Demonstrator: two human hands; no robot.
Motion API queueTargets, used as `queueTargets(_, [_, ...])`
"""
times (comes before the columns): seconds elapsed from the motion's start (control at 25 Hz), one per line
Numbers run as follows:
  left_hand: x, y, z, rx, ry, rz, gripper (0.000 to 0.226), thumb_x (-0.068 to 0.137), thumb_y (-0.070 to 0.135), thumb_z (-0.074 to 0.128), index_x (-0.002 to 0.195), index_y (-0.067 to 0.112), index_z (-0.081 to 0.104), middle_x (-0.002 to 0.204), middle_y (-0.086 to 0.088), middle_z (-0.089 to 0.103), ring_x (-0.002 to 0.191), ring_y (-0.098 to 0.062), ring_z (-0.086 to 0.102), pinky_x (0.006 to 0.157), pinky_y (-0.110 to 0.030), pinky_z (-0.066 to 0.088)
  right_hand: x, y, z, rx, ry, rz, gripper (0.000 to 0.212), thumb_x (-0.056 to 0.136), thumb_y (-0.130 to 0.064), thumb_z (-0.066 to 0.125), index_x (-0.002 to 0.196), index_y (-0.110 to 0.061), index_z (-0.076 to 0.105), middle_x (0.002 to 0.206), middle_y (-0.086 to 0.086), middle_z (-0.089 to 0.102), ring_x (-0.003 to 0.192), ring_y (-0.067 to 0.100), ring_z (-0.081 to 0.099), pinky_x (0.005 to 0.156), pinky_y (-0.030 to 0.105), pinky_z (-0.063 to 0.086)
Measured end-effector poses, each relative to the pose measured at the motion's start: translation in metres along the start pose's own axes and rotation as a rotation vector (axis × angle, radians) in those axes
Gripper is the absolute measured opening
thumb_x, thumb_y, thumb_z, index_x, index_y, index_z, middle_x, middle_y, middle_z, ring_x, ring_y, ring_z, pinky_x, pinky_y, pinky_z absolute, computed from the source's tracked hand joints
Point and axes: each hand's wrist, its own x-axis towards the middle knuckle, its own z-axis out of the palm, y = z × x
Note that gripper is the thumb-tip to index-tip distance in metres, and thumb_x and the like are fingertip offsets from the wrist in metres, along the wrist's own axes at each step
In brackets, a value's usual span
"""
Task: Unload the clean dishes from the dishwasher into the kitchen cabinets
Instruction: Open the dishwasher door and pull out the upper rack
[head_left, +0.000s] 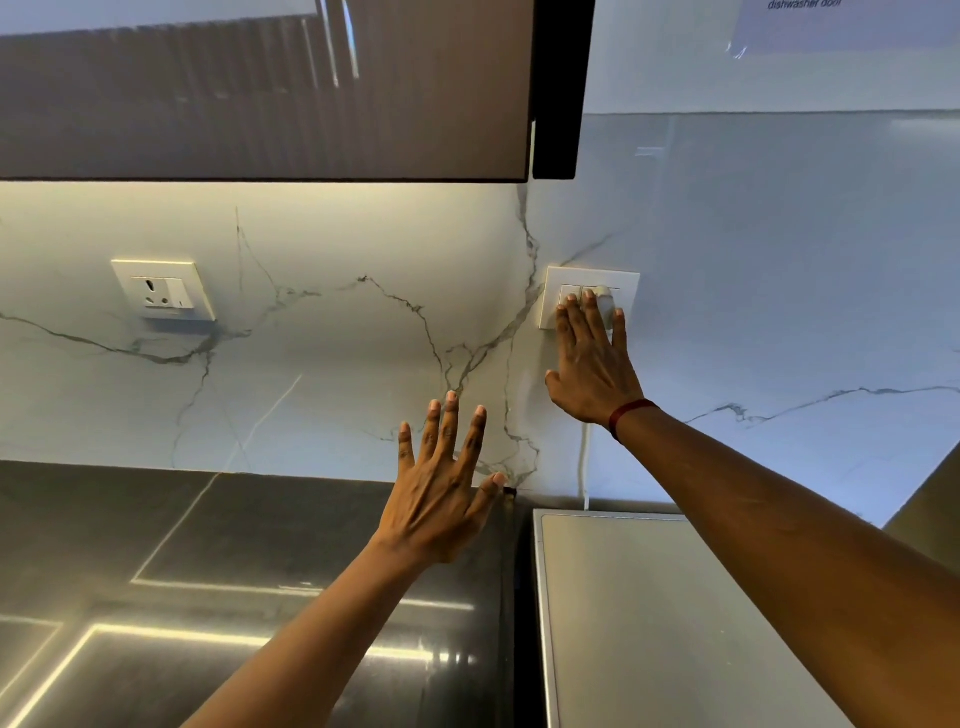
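My right hand (592, 364) reaches up to the marble wall, and its straight fingers press on a white switch and socket plate (623, 283) with a white plug in it. My left hand (441, 488) hovers with fingers spread over the back of the dark countertop (208, 571), holding nothing. A grey flat-topped appliance (665, 623) stands at the lower right under my right forearm. A white cord (586, 467) runs down the wall behind it. No dishes are in view.
An upper cabinet (260, 104) with a glossy brown door hangs above the counter, its dark side panel (561, 88) to the right. A second white wall socket (163, 291) sits on the left of the backsplash. A paper notice (841, 23) is stuck at top right.
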Motion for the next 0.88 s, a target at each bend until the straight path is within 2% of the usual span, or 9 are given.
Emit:
queueTargets(0.28, [-0.006, 0.011, -0.006, -0.018, 0.022, 0.013, 0.075, 0.087, 0.071, -0.001, 0.145, 0.034, -0.029, 0.153, -0.003, -0.039, 0.143, -0.024, -0.031, 0.114, -0.058, -0.017, -0.047, -0.001, -0.001, 0.042, -0.051, -0.107, 0.077, 0.095, -0.034, 0.044, 0.154, -0.010, 0.002, 0.162, 0.013, -0.004, 0.149, 0.030, -0.010, 0.117, 0.045, -0.006])
queueTargets(0.48, [-0.028, 0.025, -0.009, -0.140, 0.006, 0.048, 0.078, 0.084, 0.077, 0.006, 0.147, 0.041, -0.022, 0.157, -0.005, -0.029, 0.145, -0.027, -0.024, 0.113, -0.060, -0.013, -0.092, -0.007, -0.007, 0.053, -0.001, -0.141, 0.075, 0.089, -0.031, 0.055, 0.152, -0.007, 0.021, 0.160, 0.016, 0.018, 0.149, 0.034, 0.009, 0.118, 0.048, 0.013])
queueTargets(0.56, [-0.041, 0.032, -0.008, -0.162, -0.011, 0.074, 0.080, 0.083, 0.079, 0.007, 0.148, 0.042, -0.020, 0.159, -0.005, -0.023, 0.146, -0.027, -0.020, 0.114, -0.061, -0.009, -0.113, -0.012, -0.009, 0.058, -0.010, -0.132, 0.074, 0.088, -0.031, 0.056, 0.151, -0.009, 0.025, 0.159, 0.016, 0.020, 0.148, 0.033, 0.011, 0.117, 0.048, 0.016])
queueTargets(0.68, [-0.062, 0.042, -0.004, -0.163, -0.027, 0.116, 0.082, 0.082, 0.080, 0.008, 0.150, 0.040, -0.017, 0.161, -0.005, -0.016, 0.148, -0.027, -0.015, 0.114, -0.058, -0.011, -0.150, -0.020, -0.007, 0.089, -0.030, -0.094, 0.072, 0.088, -0.031, 0.057, 0.151, -0.011, 0.027, 0.159, 0.015, 0.021, 0.149, 0.032, 0.012, 0.118, 0.048, 0.018])
queueTargets(0.8, [-0.081, 0.053, 0.006, -0.112, -0.049, 0.141, 0.080, 0.088, 0.073, 0.021, 0.154, 0.032, 0.001, 0.161, -0.009, -0.008, 0.148, -0.028, -0.013, 0.113, -0.056, -0.013, -0.194, -0.026, -0.003, 0.137, -0.065, -0.044, 0.070, 0.087, -0.026, 0.060, 0.149, -0.012, 0.031, 0.157, 0.013, 0.026, 0.148, 0.030, 0.017, 0.116, 0.045, 0.022])
queueTargets(0.88, [-0.097, 0.064, 0.014, -0.069, -0.061, 0.170, 0.073, 0.091, 0.065, 0.032, 0.152, 0.027, 0.018, 0.161, -0.011, -0.001, 0.148, -0.031, -0.008, 0.116, -0.060, -0.006, -0.227, -0.027, -0.002, 0.200, -0.073, -0.017, 0.063, 0.087, -0.021, 0.062, 0.145, -0.011, 0.039, 0.151, 0.013, 0.038, 0.143, 0.029, 0.031, 0.113, 0.042, 0.029])
